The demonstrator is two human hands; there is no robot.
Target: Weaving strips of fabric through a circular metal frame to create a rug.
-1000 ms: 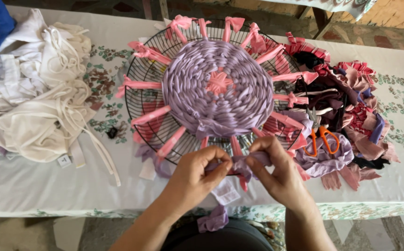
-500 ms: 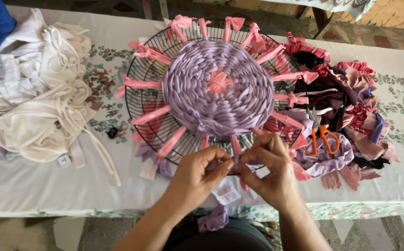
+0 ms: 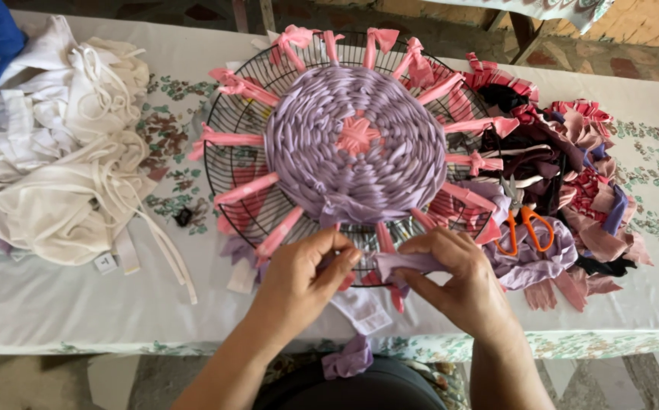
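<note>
Two hands, left hand [image 3: 303, 277] and right hand [image 3: 458, 281], pinch a lilac fabric strip [image 3: 401, 263] lying left-to-right at lower centre, before the wire frame [image 3: 227, 163], orange scissors [image 3: 523, 228] rightward, white cloth pile [image 3: 64, 167] on the worktop [image 3: 56, 304].

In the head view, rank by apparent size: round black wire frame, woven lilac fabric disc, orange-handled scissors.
1. Round black wire frame, widest.
2. Woven lilac fabric disc, inside the frame.
3. Orange-handled scissors, far smallest.
</note>
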